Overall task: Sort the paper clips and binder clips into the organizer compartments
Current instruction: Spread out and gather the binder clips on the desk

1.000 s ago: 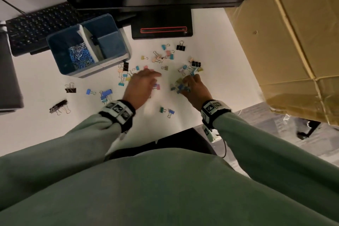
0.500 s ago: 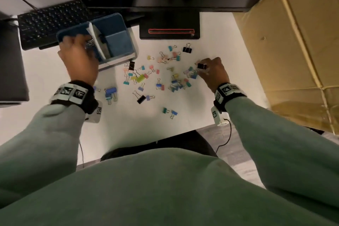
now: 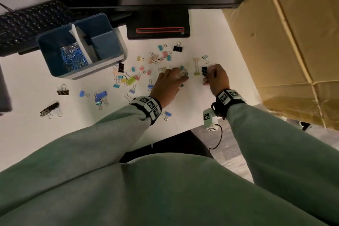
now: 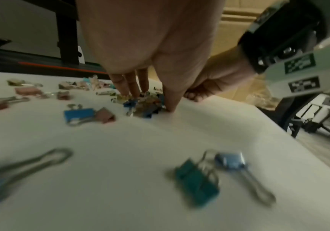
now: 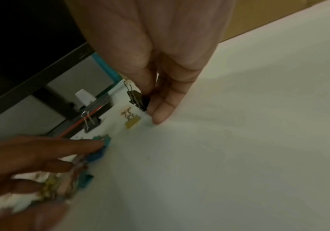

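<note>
Head view, left grip: the left hand (image 3: 167, 86) lay knuckles up on the white surface (image 3: 211, 101), its fingers curled round a small heap of coloured binder clips (image 3: 183, 75).
Head view, right grip: the right hand (image 3: 217, 79) pinched a black binder clip (image 3: 204, 70) at its fingertips, a bare strip of surface lying between the two grips.
Head view, edges: the surface's near edge ran just behind the right wrist; a cardboard box (image 3: 293, 42) walled off the side beyond the right grip, and a black monitor base (image 3: 158, 24) stood past both grips.
Head view, organizer: the blue organizer (image 3: 55, 71) sat well out from the left grip, a white divider splitting it; silver and blue paper clips (image 3: 73, 57) filled the compartment farther from the grips.
Left wrist view: the fingers (image 4: 132, 84) and thumb closed down on the blurred heap; a teal clip (image 4: 196, 181) and a pale blue clip (image 4: 229, 159), folded metal with wire loop handles, lay behind the grip on smooth matte surface.
Right wrist view: thumb and fingers (image 5: 164, 107) nipped the black clip (image 5: 138, 100), its wire handles sticking out; a yellow clip (image 5: 132, 121) lay just beside that grip, open surface stretching away on the outer side.
</note>
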`<state>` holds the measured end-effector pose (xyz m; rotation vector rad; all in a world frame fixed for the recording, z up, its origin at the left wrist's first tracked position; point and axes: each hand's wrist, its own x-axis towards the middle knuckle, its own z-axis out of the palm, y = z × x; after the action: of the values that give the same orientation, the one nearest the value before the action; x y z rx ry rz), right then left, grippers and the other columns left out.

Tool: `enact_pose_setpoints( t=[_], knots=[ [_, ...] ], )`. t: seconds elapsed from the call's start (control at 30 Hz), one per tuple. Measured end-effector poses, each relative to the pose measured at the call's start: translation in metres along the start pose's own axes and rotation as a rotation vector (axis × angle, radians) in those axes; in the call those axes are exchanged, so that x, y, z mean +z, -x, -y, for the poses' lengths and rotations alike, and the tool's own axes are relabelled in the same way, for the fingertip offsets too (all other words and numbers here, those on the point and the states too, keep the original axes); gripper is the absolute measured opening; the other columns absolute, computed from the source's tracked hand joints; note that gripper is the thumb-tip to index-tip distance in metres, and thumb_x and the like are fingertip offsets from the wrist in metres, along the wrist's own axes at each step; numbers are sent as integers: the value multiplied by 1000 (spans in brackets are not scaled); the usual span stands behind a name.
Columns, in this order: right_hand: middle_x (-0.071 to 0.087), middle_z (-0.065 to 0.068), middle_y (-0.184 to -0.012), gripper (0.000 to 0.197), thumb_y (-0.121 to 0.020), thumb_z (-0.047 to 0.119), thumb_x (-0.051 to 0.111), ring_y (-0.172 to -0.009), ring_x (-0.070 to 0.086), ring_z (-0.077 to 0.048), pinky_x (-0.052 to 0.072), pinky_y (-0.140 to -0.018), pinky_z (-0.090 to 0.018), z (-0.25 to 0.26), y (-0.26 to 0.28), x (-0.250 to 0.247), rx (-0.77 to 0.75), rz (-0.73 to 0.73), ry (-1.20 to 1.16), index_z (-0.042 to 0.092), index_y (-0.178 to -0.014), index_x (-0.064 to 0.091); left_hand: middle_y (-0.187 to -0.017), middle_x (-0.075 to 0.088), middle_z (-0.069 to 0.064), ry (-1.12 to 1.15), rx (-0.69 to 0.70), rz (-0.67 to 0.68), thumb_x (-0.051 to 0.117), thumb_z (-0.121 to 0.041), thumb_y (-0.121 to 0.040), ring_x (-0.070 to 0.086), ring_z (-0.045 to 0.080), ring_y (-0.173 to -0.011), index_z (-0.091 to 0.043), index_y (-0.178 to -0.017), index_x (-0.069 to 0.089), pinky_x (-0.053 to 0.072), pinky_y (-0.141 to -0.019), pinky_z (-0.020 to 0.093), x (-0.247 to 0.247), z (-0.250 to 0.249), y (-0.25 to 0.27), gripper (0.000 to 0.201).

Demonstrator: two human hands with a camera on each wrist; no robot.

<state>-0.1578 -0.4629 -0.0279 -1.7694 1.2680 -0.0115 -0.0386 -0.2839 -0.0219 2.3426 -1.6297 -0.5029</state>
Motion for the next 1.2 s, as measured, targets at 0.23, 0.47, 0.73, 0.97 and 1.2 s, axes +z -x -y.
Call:
enact_pose_setpoints(
  t=[0.23, 0.47, 0.73, 0.97, 1.2],
  knots=[
    [56, -9, -113, 17, -97, 21, 48, -91, 59, -24, 54, -82, -44, 15, 18, 17, -287, 54, 246, 16, -112, 55, -124, 53, 14, 42, -20, -105, 66, 4, -75, 54, 31, -105, -17, -108, 65, 50, -82, 47, 2, 40, 46, 39],
    [22, -15, -145, 93, -77, 70, 58, -127, 33, -39, 43, -101, -53, 47, 11, 23, -187, 143, 582, 31, -150, 15, -152, 22, 13, -92, -415, -130, 57, -68, -80, 33, 35, -131, -31, -142, 39, 34, -102, 51, -18, 60, 102, 74],
    [17, -16, -144, 93, -72, 54, 75, -124, 31, -43, 47, -97, -54, 72, 63, 107, -493, 409, 844, 32, -145, 23, -149, 27, 16, -71, -505, -32, 61, -49, -87, 37, 36, -124, -33, -148, 29, 43, -96, 52, -7, 56, 112, 70],
    [34, -18, -127, 41, -88, 20, 60, -103, 55, -40, 52, -90, -41, 78, 65, 116, -556, 436, 668, 15, -126, 48, -125, 47, 15, 191, -460, -216, 66, -19, -88, 47, 35, -105, -12, -105, 66, 50, -86, 41, -7, 64, 110, 19],
    [55, -8, -96, 22, -74, 4, 65, -77, 57, -25, 53, -66, -35, 96, 52, 99, -404, 435, 341, 17, -88, 53, -104, 57, 8, 250, -444, -215, 61, -8, -87, 52, 21, -89, -9, -93, 67, 52, -77, 34, -16, 70, 116, 8]
  ],
)
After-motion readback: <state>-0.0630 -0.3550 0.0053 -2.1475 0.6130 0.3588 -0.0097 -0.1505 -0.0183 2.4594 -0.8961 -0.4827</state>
